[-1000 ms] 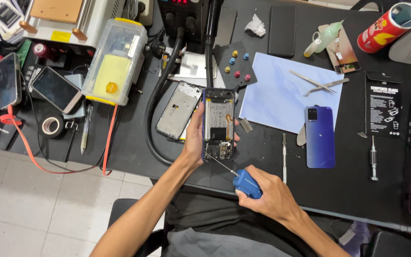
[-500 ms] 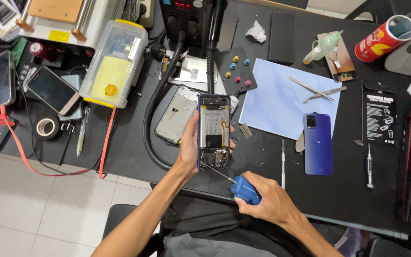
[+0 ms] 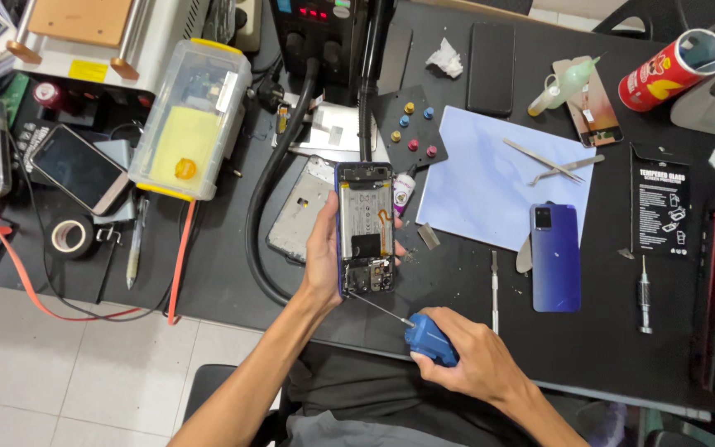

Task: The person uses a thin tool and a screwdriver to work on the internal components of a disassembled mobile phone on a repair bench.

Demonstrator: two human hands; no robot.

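My left hand grips an opened phone with its back removed, held upright above the black desk. Its circuit board and an orange flex cable show. My right hand holds a blue-handled screwdriver, whose thin shaft points up-left to the lower end of the phone. A blue phone back cover lies to the right on the desk, partly on a pale blue mat.
A bare phone frame lies left of the held phone. Tweezers rest on the mat. A black pad with coloured screw caps, a clear plastic box, tape roll, other phones and a red can crowd the desk.
The held phone sits slightly higher and more upright than a second ago. The screwdriver tip stays at its lower end and my right hand has barely shifted.
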